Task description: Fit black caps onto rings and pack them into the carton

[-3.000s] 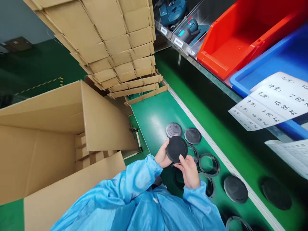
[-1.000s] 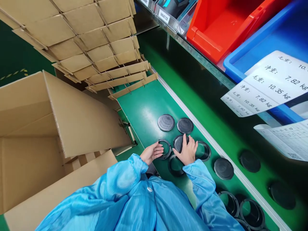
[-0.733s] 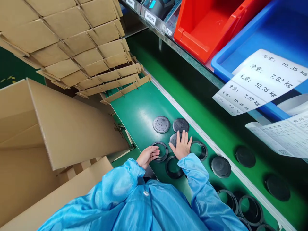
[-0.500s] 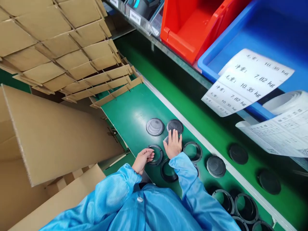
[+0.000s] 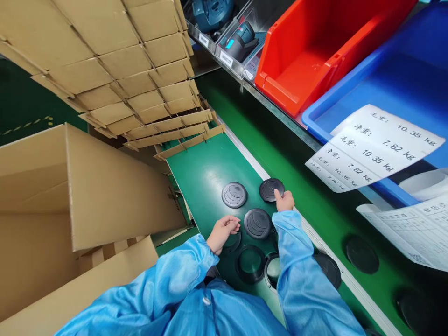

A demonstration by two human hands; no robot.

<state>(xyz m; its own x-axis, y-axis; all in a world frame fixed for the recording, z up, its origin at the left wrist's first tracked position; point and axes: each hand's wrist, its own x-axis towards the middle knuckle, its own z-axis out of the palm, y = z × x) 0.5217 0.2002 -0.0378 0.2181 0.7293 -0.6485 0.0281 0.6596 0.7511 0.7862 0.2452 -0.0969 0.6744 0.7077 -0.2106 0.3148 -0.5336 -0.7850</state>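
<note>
Black round discs and open black rings lie on a green belt (image 5: 206,172). My right hand (image 5: 284,200) has its fingers curled, with the fingertips on the near edge of the far black disc (image 5: 270,188). My left hand (image 5: 224,229) is loosely closed over a black ring (image 5: 234,241), which it partly hides. Between my hands lies another disc (image 5: 258,223). A grey-black disc (image 5: 234,194) sits farther left. Two more rings (image 5: 250,264) lie just in front of my blue sleeves.
An open cardboard box (image 5: 105,186) stands at the left, and cardboard dividers (image 5: 147,84) lean behind the belt. Above are a red bin (image 5: 315,51), a blue bin (image 5: 392,79) with paper sheets (image 5: 371,149), and a tray of power tools (image 5: 227,28). More discs (image 5: 361,254) lie at the right.
Three seconds ago both hands held a disc. It now lies on the belt between them. My right hand has lifted off it and moved out to the far disc.
</note>
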